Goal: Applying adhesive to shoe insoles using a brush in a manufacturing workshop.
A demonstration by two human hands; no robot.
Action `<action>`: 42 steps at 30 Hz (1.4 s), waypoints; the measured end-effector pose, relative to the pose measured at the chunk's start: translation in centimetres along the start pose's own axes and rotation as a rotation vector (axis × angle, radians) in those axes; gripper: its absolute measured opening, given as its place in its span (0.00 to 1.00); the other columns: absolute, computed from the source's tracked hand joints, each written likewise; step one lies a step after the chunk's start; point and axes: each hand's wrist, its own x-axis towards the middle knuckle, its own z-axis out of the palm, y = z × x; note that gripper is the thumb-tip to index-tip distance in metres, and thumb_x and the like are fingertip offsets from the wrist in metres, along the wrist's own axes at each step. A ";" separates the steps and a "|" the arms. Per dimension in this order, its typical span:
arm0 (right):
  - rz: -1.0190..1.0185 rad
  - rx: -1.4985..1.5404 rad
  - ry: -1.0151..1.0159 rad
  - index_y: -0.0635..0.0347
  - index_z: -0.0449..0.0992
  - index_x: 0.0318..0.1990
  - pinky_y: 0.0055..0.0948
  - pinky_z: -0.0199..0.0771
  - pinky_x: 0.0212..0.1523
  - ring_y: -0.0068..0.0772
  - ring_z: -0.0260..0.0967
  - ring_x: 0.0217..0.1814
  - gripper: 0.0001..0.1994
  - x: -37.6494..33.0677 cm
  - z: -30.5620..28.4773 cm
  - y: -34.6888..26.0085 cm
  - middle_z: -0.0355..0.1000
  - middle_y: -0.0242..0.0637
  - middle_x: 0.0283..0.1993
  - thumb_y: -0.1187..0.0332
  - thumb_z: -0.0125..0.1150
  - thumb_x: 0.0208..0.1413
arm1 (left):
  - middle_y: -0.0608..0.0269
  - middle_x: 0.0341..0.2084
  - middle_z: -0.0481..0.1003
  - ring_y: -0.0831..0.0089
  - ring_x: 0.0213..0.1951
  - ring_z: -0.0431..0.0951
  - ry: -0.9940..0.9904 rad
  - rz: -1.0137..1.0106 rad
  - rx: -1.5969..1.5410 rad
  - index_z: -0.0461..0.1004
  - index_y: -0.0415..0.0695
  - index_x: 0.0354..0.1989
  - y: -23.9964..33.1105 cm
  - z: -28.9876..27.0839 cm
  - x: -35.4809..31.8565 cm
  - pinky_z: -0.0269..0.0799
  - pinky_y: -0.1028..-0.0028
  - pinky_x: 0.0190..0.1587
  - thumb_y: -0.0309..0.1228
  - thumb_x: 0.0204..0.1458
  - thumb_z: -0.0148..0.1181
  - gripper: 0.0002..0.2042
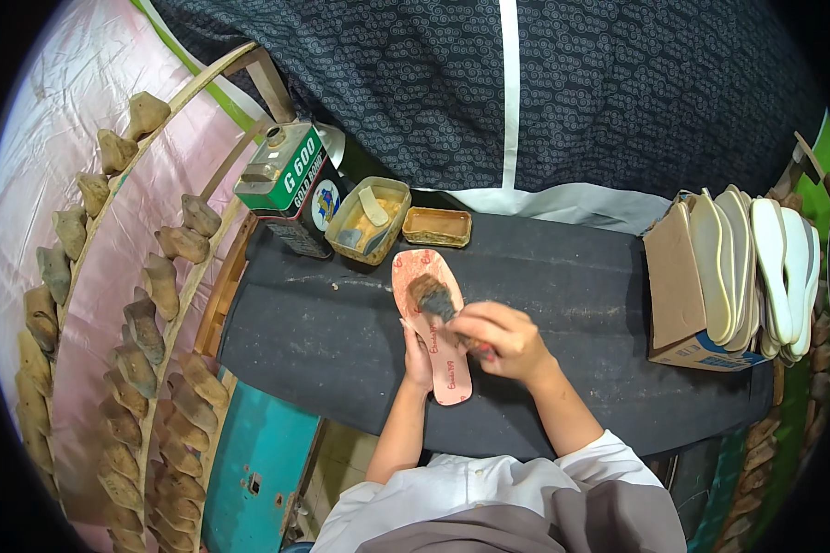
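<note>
A pale pink shoe insole (450,373) with red print lies lengthwise in front of me at the middle of the black table. My left hand (417,358) grips its left edge, thumb along the side and the other fingers hidden underneath. In my right hand (507,339) is a brush (431,293), its fingers closed round the handle. The brown bristles press on the upper, wider part of the insole. Just beyond the insole stand a tub (394,196) with yellowish residue and a pale spatula inside, and a small amber-coloured dish (438,227).
A rectangular green and black metal can (286,198) stands at the back left. On the right, a cardboard box (675,281) holds several upright cream soles (773,267). Racks of wooden shoe lasts (161,286) flank the black-covered table (572,267). A dark patterned cloth (618,92) hangs behind.
</note>
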 end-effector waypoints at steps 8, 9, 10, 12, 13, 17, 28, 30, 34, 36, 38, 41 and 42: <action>0.012 0.007 -0.052 0.58 0.74 0.36 0.30 0.74 0.34 0.39 0.71 0.35 0.19 0.2 -0.7 0.4 0.70 0.38 0.36 0.79 0.63 0.29 | 0.60 0.44 0.67 0.66 0.46 0.69 -0.109 0.019 0.106 0.57 0.45 0.56 -0.4 -1.6 0.4 0.68 0.66 0.46 0.60 0.55 0.20 0.34; 0.017 0.006 -0.049 0.58 0.74 0.36 0.30 0.74 0.34 0.39 0.71 0.35 0.19 0.2 -0.7 0.4 0.70 0.38 0.36 0.79 0.63 0.29 | 0.60 0.44 0.67 0.66 0.46 0.69 -0.109 0.014 0.108 0.57 0.45 0.56 -0.3 -2.0 0.6 0.68 0.66 0.46 0.60 0.55 0.20 0.34; 0.038 0.016 -0.021 0.58 0.74 0.36 0.30 0.74 0.34 0.39 0.71 0.35 0.18 0.2 -0.8 0.5 0.70 0.38 0.36 0.79 0.63 0.29 | 0.60 0.44 0.68 0.66 0.45 0.69 -0.151 0.009 0.134 0.57 0.45 0.56 -0.4 -2.4 0.8 0.68 0.66 0.45 0.60 0.55 0.20 0.34; 0.039 -0.046 0.057 0.59 0.74 0.35 0.30 0.74 0.34 0.39 0.71 0.34 0.18 0.2 -0.6 0.8 0.70 0.39 0.36 0.79 0.63 0.29 | 0.58 0.43 0.69 0.67 0.42 0.71 -0.190 0.010 0.119 0.58 0.44 0.56 0.1 -0.8 0.3 0.69 0.67 0.43 0.60 0.55 0.19 0.35; 0.044 -0.048 0.060 0.59 0.74 0.35 0.30 0.74 0.34 0.39 0.71 0.34 0.18 0.3 -0.6 0.8 0.70 0.39 0.36 0.79 0.63 0.29 | 0.58 0.43 0.69 0.67 0.42 0.71 -0.191 0.004 0.123 0.58 0.44 0.56 -0.1 -1.2 0.4 0.69 0.67 0.43 0.60 0.55 0.19 0.35; 0.034 -0.055 0.067 0.57 0.76 0.36 0.29 0.73 0.34 0.37 0.72 0.34 0.19 -0.1 -0.3 1.1 0.71 0.37 0.35 0.79 0.61 0.29 | 0.56 0.43 0.69 0.67 0.41 0.72 -0.236 0.022 0.238 0.58 0.42 0.56 -0.1 -0.5 0.3 0.69 0.68 0.42 0.60 0.54 0.18 0.36; 0.023 0.071 -0.088 0.58 0.75 0.36 0.29 0.74 0.36 0.38 0.71 0.35 0.19 0.4 -0.8 0.7 0.70 0.36 0.36 0.81 0.62 0.29 | 0.60 0.41 0.68 0.68 0.38 0.71 -0.075 0.078 0.214 0.60 0.47 0.54 0.9 1.1 -0.6 0.69 0.69 0.37 0.62 0.53 0.20 0.35; 0.067 0.046 -0.018 0.56 0.76 0.35 0.29 0.74 0.34 0.36 0.72 0.34 0.18 0.4 -0.6 0.8 0.71 0.36 0.35 0.80 0.63 0.29 | 0.59 0.41 0.69 0.68 0.38 0.71 -0.120 0.073 0.213 0.60 0.46 0.54 0.8 0.2 0.1 0.69 0.69 0.37 0.62 0.53 0.20 0.36; 0.127 -0.104 0.133 0.54 0.78 0.34 0.28 0.74 0.32 0.34 0.72 0.33 0.17 0.5 -0.1 0.7 0.71 0.35 0.34 0.79 0.64 0.30 | 0.59 0.42 0.69 0.67 0.38 0.72 -0.160 0.050 0.263 0.58 0.45 0.56 0.8 0.2 -0.1 0.70 0.68 0.39 0.62 0.53 0.18 0.37; 0.081 -0.047 0.106 0.54 0.78 0.33 0.28 0.73 0.31 0.34 0.72 0.33 0.16 0.3 0.0 1.1 0.71 0.35 0.34 0.79 0.64 0.30 | 0.58 0.43 0.69 0.67 0.38 0.73 -0.152 0.043 0.244 0.58 0.44 0.56 0.8 0.3 -0.2 0.70 0.68 0.41 0.61 0.54 0.18 0.37; 0.080 0.027 0.036 0.54 0.78 0.33 0.27 0.73 0.31 0.33 0.72 0.32 0.17 0.5 -0.5 0.7 0.71 0.35 0.33 0.80 0.64 0.30 | 0.58 0.43 0.69 0.67 0.39 0.72 -0.133 0.048 0.164 0.58 0.44 0.56 0.9 0.2 0.0 0.69 0.67 0.41 0.61 0.54 0.18 0.36; 0.110 0.089 0.000 0.55 0.78 0.32 0.27 0.74 0.30 0.33 0.72 0.32 0.17 0.6 -0.7 0.2 0.71 0.35 0.32 0.80 0.65 0.28 | 0.58 0.43 0.69 0.66 0.41 0.72 -0.237 0.058 0.186 0.57 0.44 0.56 0.2 -2.9 0.8 0.68 0.67 0.43 0.59 0.55 0.19 0.34; 0.102 0.024 0.090 0.55 0.78 0.32 0.26 0.74 0.30 0.33 0.72 0.32 0.17 0.6 -0.7 0.1 0.71 0.36 0.32 0.80 0.65 0.28 | 0.58 0.43 0.69 0.66 0.41 0.72 -0.280 0.054 0.193 0.57 0.44 0.56 0.0 -2.8 0.8 0.68 0.67 0.43 0.59 0.55 0.19 0.34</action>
